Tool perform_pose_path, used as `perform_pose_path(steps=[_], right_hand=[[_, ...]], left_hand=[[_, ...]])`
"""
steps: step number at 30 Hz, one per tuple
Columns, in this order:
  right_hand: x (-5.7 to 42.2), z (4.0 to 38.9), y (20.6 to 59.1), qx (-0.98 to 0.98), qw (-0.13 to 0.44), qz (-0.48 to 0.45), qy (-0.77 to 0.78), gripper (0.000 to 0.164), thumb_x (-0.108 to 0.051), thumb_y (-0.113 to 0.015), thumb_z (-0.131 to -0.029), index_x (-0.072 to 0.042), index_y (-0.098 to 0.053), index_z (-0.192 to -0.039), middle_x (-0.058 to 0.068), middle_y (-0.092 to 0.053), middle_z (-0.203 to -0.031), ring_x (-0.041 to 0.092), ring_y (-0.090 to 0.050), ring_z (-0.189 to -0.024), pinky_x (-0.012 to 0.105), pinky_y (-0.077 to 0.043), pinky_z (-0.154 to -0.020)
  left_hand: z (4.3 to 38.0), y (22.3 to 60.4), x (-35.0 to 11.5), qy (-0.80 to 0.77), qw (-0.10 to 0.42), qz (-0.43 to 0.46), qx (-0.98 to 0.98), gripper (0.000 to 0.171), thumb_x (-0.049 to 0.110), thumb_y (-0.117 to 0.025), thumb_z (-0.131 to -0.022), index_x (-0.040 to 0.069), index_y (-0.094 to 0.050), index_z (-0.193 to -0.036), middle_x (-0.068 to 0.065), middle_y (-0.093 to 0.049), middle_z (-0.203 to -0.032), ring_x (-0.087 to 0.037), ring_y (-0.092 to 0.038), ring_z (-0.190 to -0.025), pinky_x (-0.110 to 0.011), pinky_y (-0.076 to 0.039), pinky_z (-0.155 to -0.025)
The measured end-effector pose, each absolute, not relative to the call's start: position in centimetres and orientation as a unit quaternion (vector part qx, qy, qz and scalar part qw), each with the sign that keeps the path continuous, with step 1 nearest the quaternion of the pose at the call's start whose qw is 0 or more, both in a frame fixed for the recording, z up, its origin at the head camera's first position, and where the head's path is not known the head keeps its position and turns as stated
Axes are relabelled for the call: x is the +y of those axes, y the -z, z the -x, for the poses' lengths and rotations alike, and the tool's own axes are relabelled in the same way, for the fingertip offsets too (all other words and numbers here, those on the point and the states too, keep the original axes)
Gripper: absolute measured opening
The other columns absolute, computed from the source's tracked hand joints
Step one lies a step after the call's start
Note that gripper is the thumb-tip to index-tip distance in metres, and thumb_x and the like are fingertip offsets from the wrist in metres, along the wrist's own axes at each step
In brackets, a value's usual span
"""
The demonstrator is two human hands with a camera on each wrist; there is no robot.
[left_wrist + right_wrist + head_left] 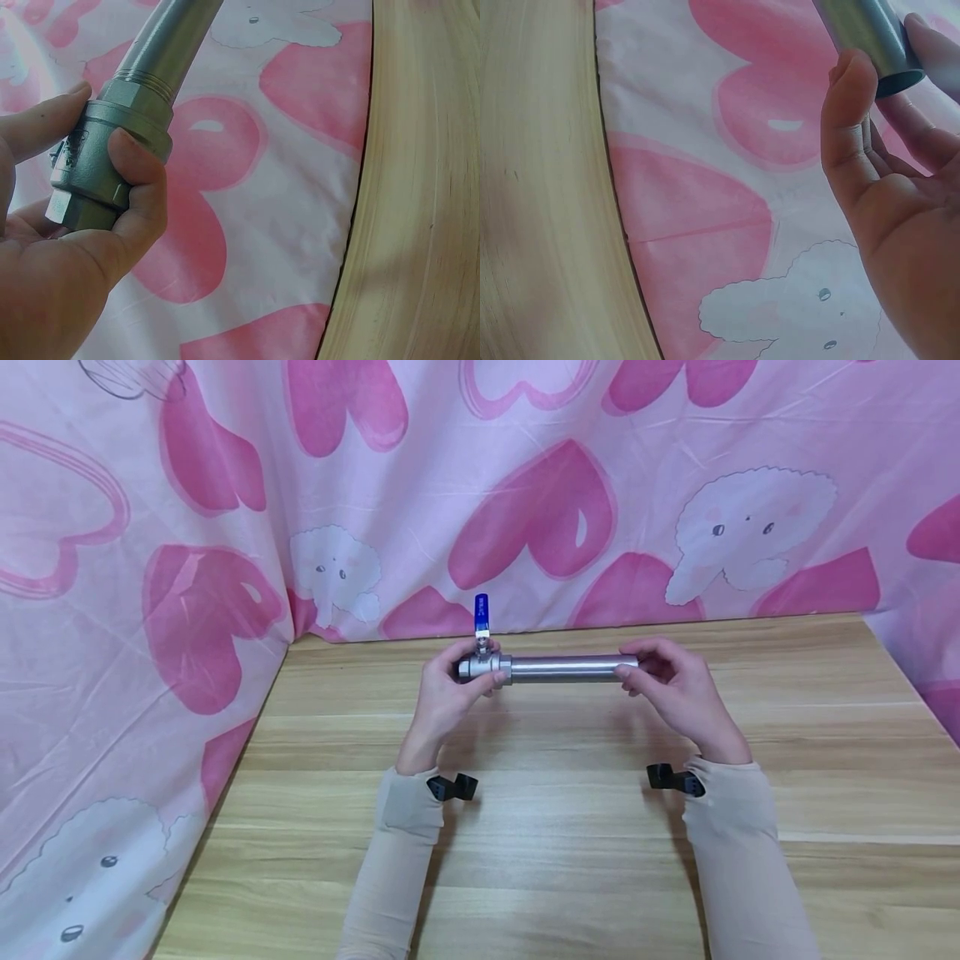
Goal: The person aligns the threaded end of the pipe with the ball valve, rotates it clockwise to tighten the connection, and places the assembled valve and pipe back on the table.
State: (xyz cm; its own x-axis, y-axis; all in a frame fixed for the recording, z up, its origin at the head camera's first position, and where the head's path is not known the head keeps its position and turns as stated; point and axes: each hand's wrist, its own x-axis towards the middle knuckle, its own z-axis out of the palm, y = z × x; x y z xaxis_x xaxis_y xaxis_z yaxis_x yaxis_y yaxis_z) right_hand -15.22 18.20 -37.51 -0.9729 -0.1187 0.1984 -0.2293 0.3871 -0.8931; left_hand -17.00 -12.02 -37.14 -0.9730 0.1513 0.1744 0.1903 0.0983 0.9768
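A ball valve [486, 667] with a blue lever handle [482, 612] pointing up is joined to a straight steel pipe [570, 668], held level above the table. My left hand [450, 689] grips the valve body, thumb on the near side. In the left wrist view, threads [146, 81] show where the pipe enters the valve's hex collar [135, 101]. The pipe's free right end is pinched between thumb and fingers of my right hand [678, 689]. That end's open rim [901, 82] shows in the right wrist view.
Both hands are over a wood-grain table [562, 860]. A pink cloth curtain [420, 510] with hearts and white cartoon animals hangs along the back and left edges. Black camera mounts [452, 787] sit at the wrists, over beige sleeves [731, 827].
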Motion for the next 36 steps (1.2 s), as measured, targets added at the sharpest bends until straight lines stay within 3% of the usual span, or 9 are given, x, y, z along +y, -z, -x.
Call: perform_pose_path(steps=[15, 23, 36], right_hand=[[17.98, 15.25, 37.55, -0.834, 0.061, -0.098, -0.540, 0.030, -0.021, -0.066, -0.092, -0.009, -0.062, -0.119, -0.002, -0.065, -0.092, 0.009, -0.062, -0.074, 0.018, -0.054, -0.066], [17.82, 15.10, 37.36, -0.822, 0.054, -0.099, -0.558, 0.046, -0.008, -0.079, -0.079, -0.009, -0.061, -0.122, -0.005, -0.059, -0.110, 0.007, -0.061, -0.085, 0.012, -0.053, -0.076], [17.70, 14.96, 37.29, -0.825, 0.073, -0.115, -0.549, 0.048, -0.001, -0.076, -0.080, -0.008, -0.058, -0.124, -0.004, -0.056, -0.117, 0.006, -0.059, -0.088, 0.009, -0.051, -0.079]], left_hand=[[16.89, 37.10, -12.05, 0.664, 0.014, 0.114, -0.739, 0.044, 0.005, -0.076, -0.080, 0.008, -0.062, -0.122, -0.008, -0.065, -0.121, -0.021, -0.061, -0.095, -0.030, -0.059, -0.070], [16.94, 37.08, -12.11, 0.666, 0.016, 0.117, -0.736, 0.045, 0.005, -0.075, -0.081, 0.004, -0.061, -0.123, -0.009, -0.066, -0.121, -0.027, -0.060, -0.095, -0.029, -0.058, -0.068], [16.97, 36.98, -12.13, 0.662, 0.011, 0.103, -0.742, 0.044, 0.008, -0.076, -0.082, 0.006, -0.062, -0.123, -0.009, -0.065, -0.122, -0.022, -0.060, -0.095, -0.028, -0.058, -0.069]])
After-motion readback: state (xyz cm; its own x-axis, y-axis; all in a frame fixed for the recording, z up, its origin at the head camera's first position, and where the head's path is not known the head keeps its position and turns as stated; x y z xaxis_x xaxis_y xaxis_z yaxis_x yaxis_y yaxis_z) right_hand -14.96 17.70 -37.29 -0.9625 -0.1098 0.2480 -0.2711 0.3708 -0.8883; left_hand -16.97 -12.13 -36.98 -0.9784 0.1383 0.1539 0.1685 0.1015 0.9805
